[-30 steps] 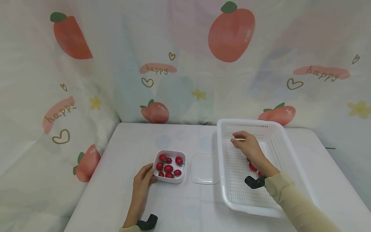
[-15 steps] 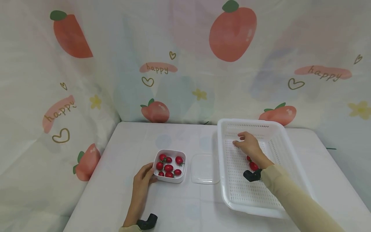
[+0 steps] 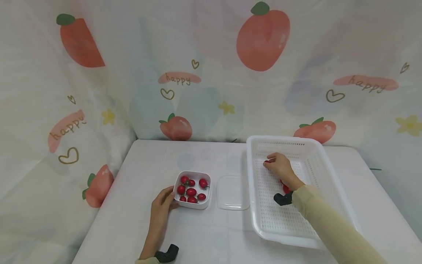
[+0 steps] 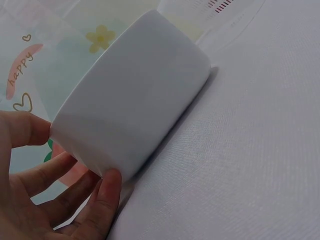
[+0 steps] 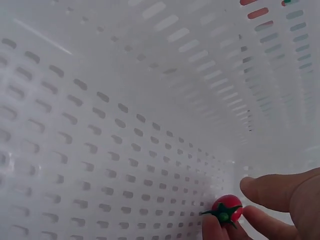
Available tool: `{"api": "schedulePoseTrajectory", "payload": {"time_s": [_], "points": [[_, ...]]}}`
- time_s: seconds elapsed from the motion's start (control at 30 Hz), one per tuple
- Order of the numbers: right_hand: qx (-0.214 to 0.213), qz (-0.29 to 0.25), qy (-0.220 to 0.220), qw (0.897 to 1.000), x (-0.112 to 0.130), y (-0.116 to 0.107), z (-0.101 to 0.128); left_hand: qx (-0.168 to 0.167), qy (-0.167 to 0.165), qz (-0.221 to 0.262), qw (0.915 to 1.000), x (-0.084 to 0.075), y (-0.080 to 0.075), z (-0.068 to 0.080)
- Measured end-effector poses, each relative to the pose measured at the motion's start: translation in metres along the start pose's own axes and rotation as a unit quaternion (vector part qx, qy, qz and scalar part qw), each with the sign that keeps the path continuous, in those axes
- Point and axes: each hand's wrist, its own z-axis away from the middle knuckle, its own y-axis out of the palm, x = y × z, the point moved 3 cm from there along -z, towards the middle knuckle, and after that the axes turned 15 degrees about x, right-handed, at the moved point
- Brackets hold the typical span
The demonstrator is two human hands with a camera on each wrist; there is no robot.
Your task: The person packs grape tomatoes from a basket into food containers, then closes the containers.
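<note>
My left hand holds the left side of a small white box on the table. In the left wrist view its fingertips touch the box's outer wall at rim and base. Several red cherry tomatoes lie in the box. My right hand is low inside the white basket, near its far left. Its fingers pinch a cherry tomato, whose green stem cap shows in the right wrist view. More cherry tomatoes lie in the basket, partly hidden under the right wrist.
Between box and basket a clear square lid lies flat on the white-covered table. The basket's raised rim stands around the right hand. A fruit-printed curtain closes off the back and left side.
My right hand has shifted slightly down and left in the basket, and a red tomato now shows at its fingertips. The left hand and the box have stayed in place.
</note>
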Motion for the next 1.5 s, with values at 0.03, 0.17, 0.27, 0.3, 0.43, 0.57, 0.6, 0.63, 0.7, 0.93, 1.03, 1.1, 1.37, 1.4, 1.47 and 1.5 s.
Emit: {"api": "schedulePoseTrajectory", "payload": {"time_s": [0.03, 0.17, 0.27, 0.3, 0.43, 0.57, 0.6, 0.63, 0.7, 0.93, 1.03, 1.1, 1.37, 1.4, 1.47, 1.5], "points": [[-0.002, 0.004, -0.001, 1.000, -0.001, 0.000, -0.002, 0.000, 0.001, 0.003, 1.0000, 0.000, 0.000, 0.000], [-0.011, 0.013, -0.001, 1.000, -0.003, 0.001, -0.006, 0.001, 0.011, 0.006, 0.9999, 0.001, 0.000, 0.000], [-0.013, 0.014, -0.005, 1.000, -0.004, 0.001, -0.007, -0.002, 0.017, 0.004, 0.9998, 0.001, 0.000, 0.001], [-0.013, 0.015, -0.005, 1.000, -0.004, 0.002, -0.008, -0.002, 0.019, 0.003, 0.9998, 0.001, 0.000, 0.001], [-0.019, 0.015, -0.014, 1.000, -0.004, 0.004, -0.007, -0.005, 0.020, 0.003, 0.9998, 0.000, -0.001, 0.001], [-0.024, 0.015, -0.010, 1.000, -0.006, 0.005, -0.007, -0.003, 0.015, 0.007, 0.9999, 0.001, -0.001, 0.001], [-0.023, 0.015, -0.009, 1.000, -0.006, 0.005, -0.007, -0.002, 0.015, 0.008, 0.9999, 0.001, -0.001, 0.001], [-0.022, 0.015, -0.008, 1.000, -0.007, 0.005, -0.007, 0.000, 0.015, 0.008, 0.9998, 0.001, -0.001, 0.001], [-0.019, 0.014, -0.007, 1.000, -0.008, 0.004, -0.007, 0.001, 0.016, 0.006, 0.9999, 0.001, 0.000, 0.001], [-0.011, 0.020, -0.023, 0.999, -0.005, 0.002, -0.004, -0.003, 0.018, 0.005, 0.9998, 0.002, -0.002, 0.001], [0.001, 0.013, -0.025, 1.000, -0.003, 0.000, -0.001, -0.002, 0.020, 0.005, 0.9998, 0.002, -0.002, 0.001], [0.010, 0.006, -0.028, 1.000, -0.002, -0.001, 0.002, -0.001, 0.020, 0.005, 0.9998, 0.002, -0.002, 0.001], [0.019, -0.002, -0.061, 0.998, 0.005, -0.010, 0.009, 0.001, 0.011, 0.003, 0.9999, 0.001, -0.003, 0.001], [0.019, -0.003, -0.065, 0.998, 0.005, -0.011, 0.010, 0.001, 0.010, 0.003, 0.9999, 0.001, -0.002, 0.001], [0.021, -0.008, -0.071, 0.997, 0.005, -0.013, 0.012, 0.000, 0.010, 0.001, 1.0000, 0.000, -0.002, 0.001], [0.023, -0.014, -0.075, 0.997, 0.005, -0.013, 0.014, 0.000, 0.010, 0.002, 0.9999, 0.000, -0.001, 0.001]]}}
